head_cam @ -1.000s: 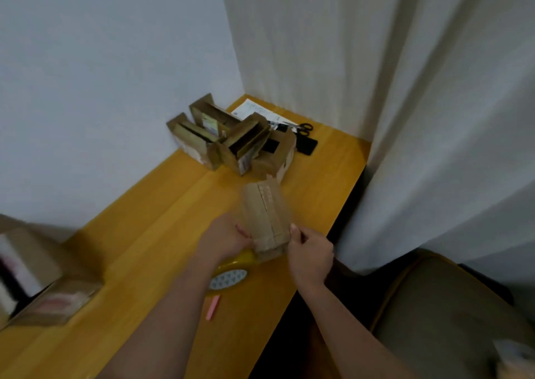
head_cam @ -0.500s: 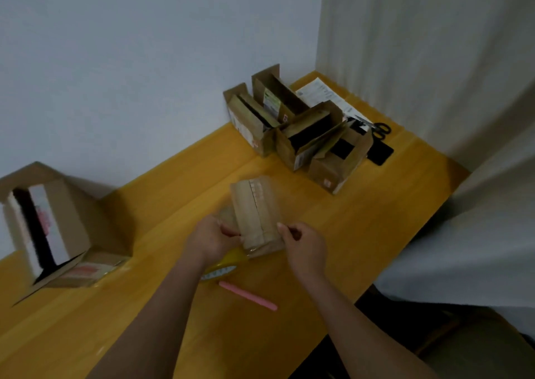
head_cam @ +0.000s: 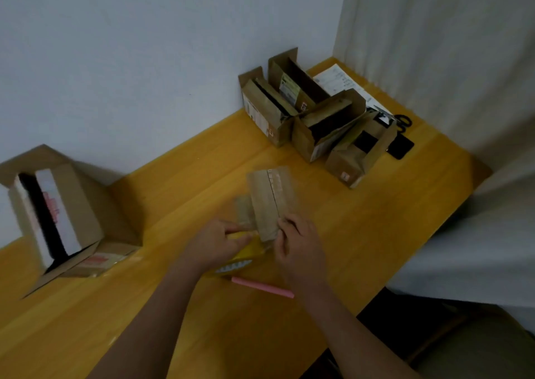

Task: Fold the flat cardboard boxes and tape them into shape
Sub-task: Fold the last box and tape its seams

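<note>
Four folded boxes [head_cam: 315,124] stand at the far corner; left hand [head_cam: 214,242] and right hand [head_cam: 298,245] both pinch a fifth small box [head_cam: 272,202], flaps closed, seam seemingly untaped

Dim, soft focus, wide-angle bending at edges.

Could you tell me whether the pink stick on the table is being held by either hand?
No, the pink stick lies free on the table, while the left hand and right hand grip the small cardboard box.
</note>
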Demonstrator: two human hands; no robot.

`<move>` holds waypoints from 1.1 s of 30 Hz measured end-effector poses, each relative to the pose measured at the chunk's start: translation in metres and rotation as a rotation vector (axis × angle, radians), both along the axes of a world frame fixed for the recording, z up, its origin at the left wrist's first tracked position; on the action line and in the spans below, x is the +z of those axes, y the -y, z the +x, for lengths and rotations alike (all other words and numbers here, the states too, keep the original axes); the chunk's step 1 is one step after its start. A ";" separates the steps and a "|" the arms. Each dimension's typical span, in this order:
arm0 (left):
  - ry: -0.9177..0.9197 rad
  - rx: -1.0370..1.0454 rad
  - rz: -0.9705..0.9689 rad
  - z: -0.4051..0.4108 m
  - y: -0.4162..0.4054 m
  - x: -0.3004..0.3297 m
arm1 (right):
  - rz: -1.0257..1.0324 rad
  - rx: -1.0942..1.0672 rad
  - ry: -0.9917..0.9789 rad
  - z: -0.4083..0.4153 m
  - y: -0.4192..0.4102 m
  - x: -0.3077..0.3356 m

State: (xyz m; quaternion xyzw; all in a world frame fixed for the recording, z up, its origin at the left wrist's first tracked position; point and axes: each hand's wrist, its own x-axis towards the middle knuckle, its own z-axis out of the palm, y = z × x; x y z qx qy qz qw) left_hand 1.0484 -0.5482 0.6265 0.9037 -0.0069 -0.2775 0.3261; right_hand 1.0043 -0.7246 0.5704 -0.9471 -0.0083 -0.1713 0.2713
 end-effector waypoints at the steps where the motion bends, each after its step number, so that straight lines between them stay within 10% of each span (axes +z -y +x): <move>1: -0.028 -0.022 -0.013 -0.002 -0.004 -0.001 | -0.018 -0.003 0.015 0.000 0.000 -0.001; 13: 0.095 -0.084 0.403 -0.006 -0.006 -0.004 | -0.146 -0.112 -0.056 -0.003 -0.014 0.005; 20: 0.011 0.111 -0.072 -0.035 -0.031 -0.004 | -0.338 -0.204 -0.273 -0.009 -0.040 0.009; 27: 0.147 -0.084 0.526 -0.025 -0.028 0.005 | -0.290 -0.200 -0.206 -0.011 -0.040 0.013; 33: 0.248 -0.214 0.419 -0.021 -0.028 -0.002 | -0.283 -0.236 -0.251 -0.010 -0.042 0.010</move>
